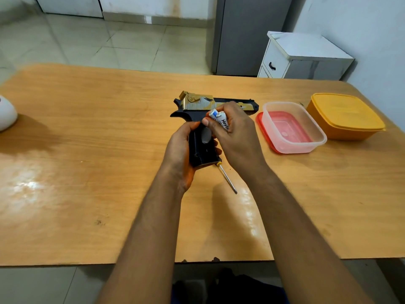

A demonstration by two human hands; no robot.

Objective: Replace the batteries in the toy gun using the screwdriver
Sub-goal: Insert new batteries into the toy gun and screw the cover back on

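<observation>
A black toy gun [197,110] with a gold and tan slide lies flat on the wooden table [87,150], barrel pointing right. My left hand [179,148] grips its black handle from the left side. My right hand [232,132] holds white and blue batteries [220,119] in its curled fingers just above the handle, with the thumb touching the grip. A screwdriver [228,178] with a thin metal shaft and a yellow collar lies on the table under my right wrist, its handle hidden behind the gun.
A clear plastic container [293,128] sits on its red lid right of the gun. A closed orange container [344,117] stands further right. A white rounded object [6,115] is at the table's left edge. A white cabinet [302,55] stands behind the table.
</observation>
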